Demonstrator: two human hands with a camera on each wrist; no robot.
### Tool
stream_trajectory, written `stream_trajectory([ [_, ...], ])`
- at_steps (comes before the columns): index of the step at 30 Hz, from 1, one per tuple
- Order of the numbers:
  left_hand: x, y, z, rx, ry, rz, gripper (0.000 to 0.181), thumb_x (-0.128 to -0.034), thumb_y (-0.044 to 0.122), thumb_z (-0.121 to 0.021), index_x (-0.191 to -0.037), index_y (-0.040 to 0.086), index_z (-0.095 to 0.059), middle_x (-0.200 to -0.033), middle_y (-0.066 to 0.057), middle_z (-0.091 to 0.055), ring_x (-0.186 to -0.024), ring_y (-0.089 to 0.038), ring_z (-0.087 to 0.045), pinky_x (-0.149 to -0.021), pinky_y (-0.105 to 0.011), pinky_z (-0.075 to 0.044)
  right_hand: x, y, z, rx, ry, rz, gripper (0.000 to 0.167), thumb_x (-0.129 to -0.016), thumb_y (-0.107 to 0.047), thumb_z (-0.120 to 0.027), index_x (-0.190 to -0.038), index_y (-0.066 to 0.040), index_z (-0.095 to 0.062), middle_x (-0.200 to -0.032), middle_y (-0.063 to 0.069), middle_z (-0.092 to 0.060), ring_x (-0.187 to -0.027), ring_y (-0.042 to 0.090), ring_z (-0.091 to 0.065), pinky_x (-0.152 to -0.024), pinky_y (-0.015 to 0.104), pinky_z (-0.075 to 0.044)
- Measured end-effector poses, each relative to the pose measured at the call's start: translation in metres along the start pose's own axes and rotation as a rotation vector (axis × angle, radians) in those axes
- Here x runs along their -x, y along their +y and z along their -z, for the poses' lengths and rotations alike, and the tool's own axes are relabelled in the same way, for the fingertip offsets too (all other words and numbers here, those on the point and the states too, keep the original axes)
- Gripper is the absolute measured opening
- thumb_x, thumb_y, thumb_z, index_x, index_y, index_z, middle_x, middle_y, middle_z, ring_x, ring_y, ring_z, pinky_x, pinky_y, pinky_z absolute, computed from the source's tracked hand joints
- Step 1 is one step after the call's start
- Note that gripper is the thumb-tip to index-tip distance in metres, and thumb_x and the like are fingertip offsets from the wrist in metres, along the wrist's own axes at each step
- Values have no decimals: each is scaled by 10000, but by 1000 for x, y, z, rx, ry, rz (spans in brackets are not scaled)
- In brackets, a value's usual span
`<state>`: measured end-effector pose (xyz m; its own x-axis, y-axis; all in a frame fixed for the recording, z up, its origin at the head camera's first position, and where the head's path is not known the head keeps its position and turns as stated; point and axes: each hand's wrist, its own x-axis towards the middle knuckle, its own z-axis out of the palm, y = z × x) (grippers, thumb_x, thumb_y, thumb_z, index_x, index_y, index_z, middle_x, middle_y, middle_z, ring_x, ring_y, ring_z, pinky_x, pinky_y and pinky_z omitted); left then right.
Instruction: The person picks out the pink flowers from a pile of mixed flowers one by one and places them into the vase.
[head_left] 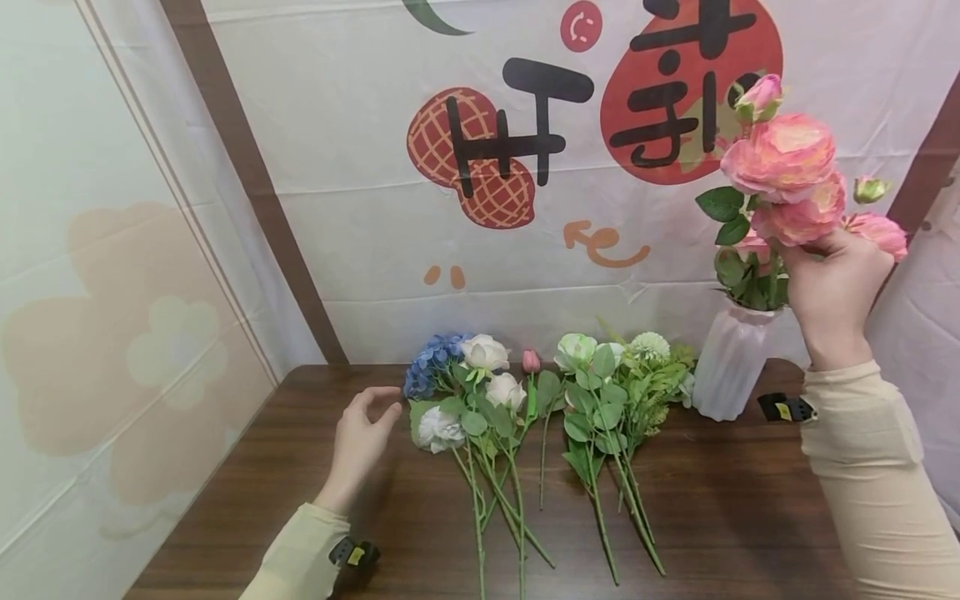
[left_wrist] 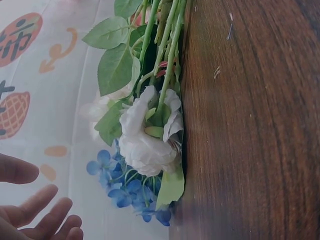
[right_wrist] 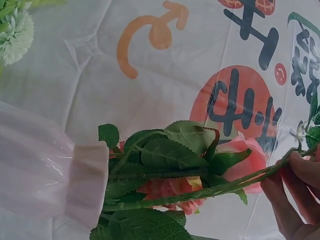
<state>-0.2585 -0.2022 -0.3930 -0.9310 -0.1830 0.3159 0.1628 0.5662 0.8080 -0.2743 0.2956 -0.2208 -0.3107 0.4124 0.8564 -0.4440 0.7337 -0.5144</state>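
Note:
My right hand (head_left: pixel 843 287) pinches the green stem (right_wrist: pixel 235 185) of a pink flower just below its bloom. That stem runs down into the mouth of a pale ribbed vase (head_left: pixel 733 362), where other pink flowers (head_left: pixel 783 158) and dark green leaves also stand. In the right wrist view the fingertips (right_wrist: pixel 300 167) close on the stem, well above the vase rim. My left hand (head_left: pixel 363 446) is by the table's left side with relaxed fingers and nothing in them. Nearest to it are a blue hydrangea (head_left: pixel 433 365) and a white flower (left_wrist: pixel 147 135).
White roses (head_left: pixel 486 353), a small pink tulip (head_left: pixel 531 361) and green-white flowers (head_left: pixel 577 350) with leafy sprays lie on the brown wooden table (head_left: pixel 712 517), stems toward me. Behind it hangs a printed white cloth (head_left: pixel 352 250). The vase stands near the back right edge.

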Motion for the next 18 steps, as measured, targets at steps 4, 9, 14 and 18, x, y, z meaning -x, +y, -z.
stream_trajectory([
  [4,0,0,-1,2,-2,1,255,-908,138,-607,-1155,80,-633,-1233,-152,-599,-1096,-320,-595,-893,-452,-473,0,4,-2,1,16,-12,246,-776,-178,-749,-814,65,-737,-567,-481,-408,-605,-144,-351,-628,147,-216],
  [9,0,-1,-1,-6,-6,3,260,-911,155,-602,-1160,87,-630,-1245,-141,-594,-1093,-314,-593,-879,-440,-476,0,10,-5,7,48,-25,190,-768,-152,-723,-826,25,-753,-598,-470,-417,-680,-189,-404,-671,132,-236],
  [14,-1,-2,0,-8,0,3,260,-912,155,-597,-1160,83,-630,-1246,-136,-591,-1105,-303,-584,-879,-430,-472,-1,14,-4,49,94,-45,251,-783,-256,-707,-809,-11,-752,-622,-444,-398,-680,-193,-402,-646,139,-243],
  [18,-2,-6,1,-13,9,10,258,-910,142,-599,-1158,74,-631,-1255,-156,-581,-1108,-328,-581,-894,-454,-472,0,17,-1,98,101,-83,155,-780,-266,-706,-767,-114,-737,-604,-449,-363,-626,-212,-371,-597,162,-234],
])
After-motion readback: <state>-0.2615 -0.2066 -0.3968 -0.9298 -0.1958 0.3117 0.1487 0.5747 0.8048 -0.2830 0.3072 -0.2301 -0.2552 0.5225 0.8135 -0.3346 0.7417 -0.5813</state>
